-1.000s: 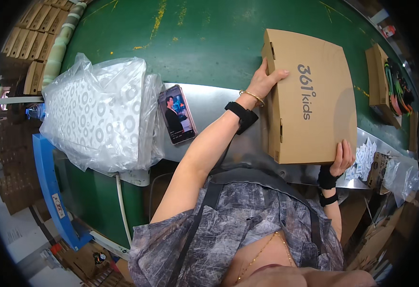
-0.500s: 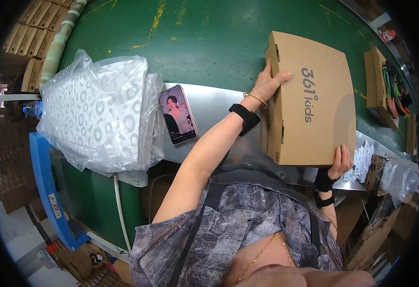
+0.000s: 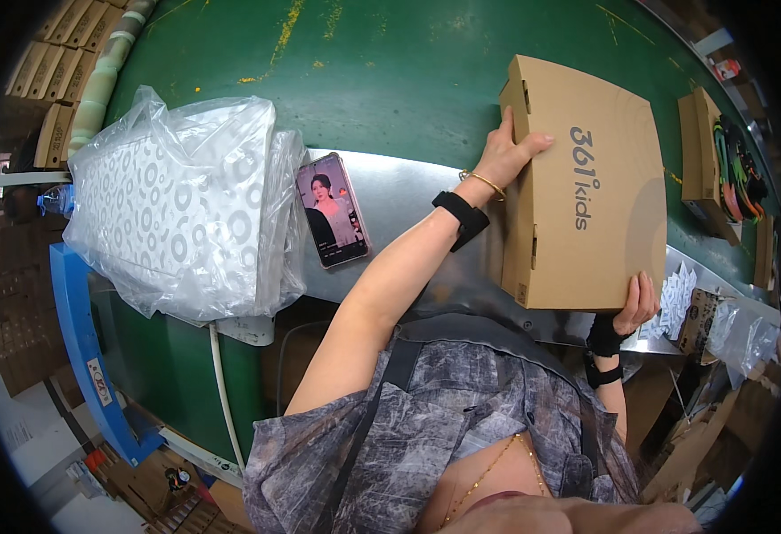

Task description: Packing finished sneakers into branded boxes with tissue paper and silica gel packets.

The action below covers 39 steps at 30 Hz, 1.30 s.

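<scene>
Right of centre in the frame: a cardboard box [image 3: 626, 205], matte brown, flat-topped, dark print across it, small slots cut along its left edge. Both hands grasp it. Left hand [image 3: 508, 158] at the upper left edge, thumb laid over the top, fingers against the side; right hand [image 3: 637, 304] at the lower right corner, fingers bent over the near edge. Whether the box rests flat or is tipped, I can't tell from here.

Surface [image 3: 408, 98] is smooth green, scuffed with yellow streaks toward the top of the frame; a brushed metal strip [image 3: 408, 173] borders it nearer the person. Left of centre, a clear, wrinkled plastic bag [image 3: 177, 214] around white sheets patterned with grey rings. Phone [image 3: 333, 211], glossy and lit, just beside the bag's right edge.

Room about the box: broad green beyond its far edge and toward upper left; metal between phone and left wrist. Tighter at right, where white slips [image 3: 678, 298] lie near the right hand, and a small carton [image 3: 700, 156] of coloured cords [image 3: 738, 173] stands at upper right, apart from the box.
</scene>
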Each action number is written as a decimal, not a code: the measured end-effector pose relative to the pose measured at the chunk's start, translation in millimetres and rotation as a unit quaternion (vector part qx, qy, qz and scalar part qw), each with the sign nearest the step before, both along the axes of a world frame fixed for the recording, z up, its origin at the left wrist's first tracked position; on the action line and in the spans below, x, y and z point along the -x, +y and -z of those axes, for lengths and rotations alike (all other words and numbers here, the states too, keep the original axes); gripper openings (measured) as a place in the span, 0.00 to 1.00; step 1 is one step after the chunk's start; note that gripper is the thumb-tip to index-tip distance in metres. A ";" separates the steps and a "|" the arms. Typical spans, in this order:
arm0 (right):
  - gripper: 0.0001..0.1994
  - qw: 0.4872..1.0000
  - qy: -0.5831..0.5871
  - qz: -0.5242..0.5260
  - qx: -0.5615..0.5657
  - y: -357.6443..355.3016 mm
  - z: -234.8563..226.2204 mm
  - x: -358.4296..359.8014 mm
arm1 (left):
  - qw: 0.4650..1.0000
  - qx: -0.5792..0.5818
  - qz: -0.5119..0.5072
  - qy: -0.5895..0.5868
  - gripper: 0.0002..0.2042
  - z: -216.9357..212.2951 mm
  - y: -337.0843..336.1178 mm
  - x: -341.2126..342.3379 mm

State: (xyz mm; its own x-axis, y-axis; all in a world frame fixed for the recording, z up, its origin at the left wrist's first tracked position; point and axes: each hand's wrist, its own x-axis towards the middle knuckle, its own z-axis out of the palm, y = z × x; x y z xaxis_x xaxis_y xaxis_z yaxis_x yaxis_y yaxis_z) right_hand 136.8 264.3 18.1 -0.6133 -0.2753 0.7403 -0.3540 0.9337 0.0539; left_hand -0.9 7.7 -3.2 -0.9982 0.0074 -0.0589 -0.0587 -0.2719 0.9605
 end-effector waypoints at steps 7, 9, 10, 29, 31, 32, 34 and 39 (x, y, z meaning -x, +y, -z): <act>0.15 1.000 0.004 -0.001 0.002 0.6 -0.2 1.2 | 1.000 -0.009 0.002 0.006 0.35 -5.2 0.7 -0.6; 0.15 1.000 0.006 -0.003 0.002 0.4 -0.5 1.5 | 1.000 -0.007 0.002 0.006 0.36 -3.9 0.5 0.5; 0.15 1.000 0.006 -0.001 0.000 -0.3 -0.9 1.6 | 1.000 -0.003 0.000 0.006 0.36 -2.5 0.5 1.1; 0.14 1.000 0.006 0.005 0.008 1.5 3.0 0.7 | 1.000 -0.006 -0.003 0.013 0.36 4.8 2.1 3.0; 0.14 1.000 0.006 0.007 0.008 0.4 2.3 0.5 | 1.000 -0.009 -0.001 0.011 0.36 4.2 2.3 2.9; 0.14 1.000 0.006 0.008 0.008 -0.3 1.9 0.5 | 1.000 -0.013 0.001 0.010 0.36 3.8 2.4 2.9; 0.14 1.000 0.009 0.007 0.008 -1.4 1.7 1.3 | 1.000 -0.017 0.000 0.012 0.37 3.5 2.6 3.0; 0.15 1.000 0.010 0.004 0.012 -2.8 0.2 1.8 | 1.000 -0.009 -0.001 0.013 0.37 3.6 1.8 2.9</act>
State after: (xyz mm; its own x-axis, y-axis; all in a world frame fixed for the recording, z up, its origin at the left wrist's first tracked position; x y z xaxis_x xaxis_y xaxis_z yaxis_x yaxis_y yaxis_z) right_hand 135.0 261.5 17.9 -0.5996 -0.2526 0.7594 -0.3464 0.9373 0.0382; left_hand -3.7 9.5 -6.8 -0.9994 0.0062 -0.0336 -0.0339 -0.2895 0.9566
